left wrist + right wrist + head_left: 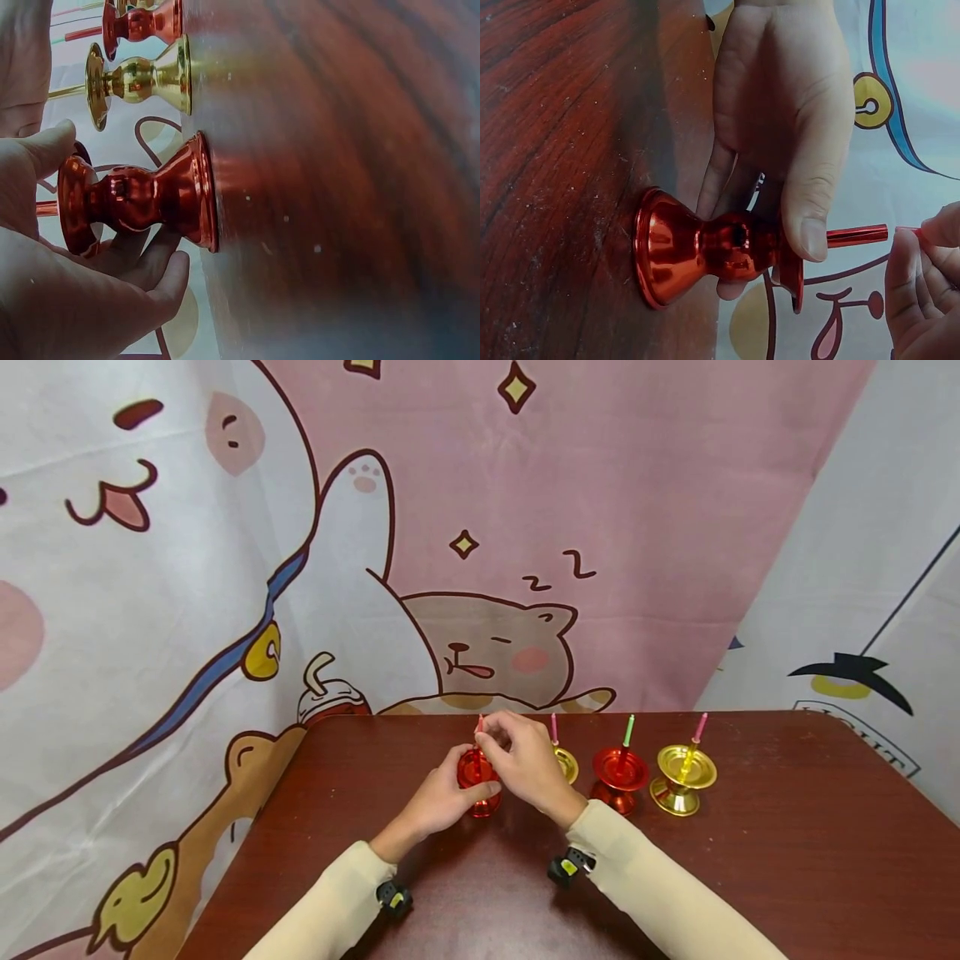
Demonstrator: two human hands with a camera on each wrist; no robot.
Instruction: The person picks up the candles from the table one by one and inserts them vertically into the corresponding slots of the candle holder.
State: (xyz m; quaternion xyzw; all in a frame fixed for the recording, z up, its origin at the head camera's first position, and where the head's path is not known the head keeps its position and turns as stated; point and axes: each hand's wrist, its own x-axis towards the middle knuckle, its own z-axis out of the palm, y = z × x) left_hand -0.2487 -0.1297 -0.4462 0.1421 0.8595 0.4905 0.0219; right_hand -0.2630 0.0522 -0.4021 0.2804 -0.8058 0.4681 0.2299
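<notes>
My left hand [441, 793] grips a shiny red candle holder [671, 247] around its dish and stem, the thumb on the dish's rim. The holder's flared base stands on the table, and a thin red tube [859, 236] rises from its dish. Over the tube's open end, my right hand [528, 764] pinches a small pinkish-red candle [480, 723] between thumb and fingers. In the right wrist view the candle's lower tip lies right at the tube's mouth, while the fingers hide most of it.
To the right stand a gold holder [135, 79] with a pink candle [554, 728], partly behind my right hand, a red holder [619, 770] with a green candle [628, 729], and another gold holder [677, 793] with a pink candle [700, 727]. A cartoon-print cloth [637, 485] hangs behind the brown table [787, 843].
</notes>
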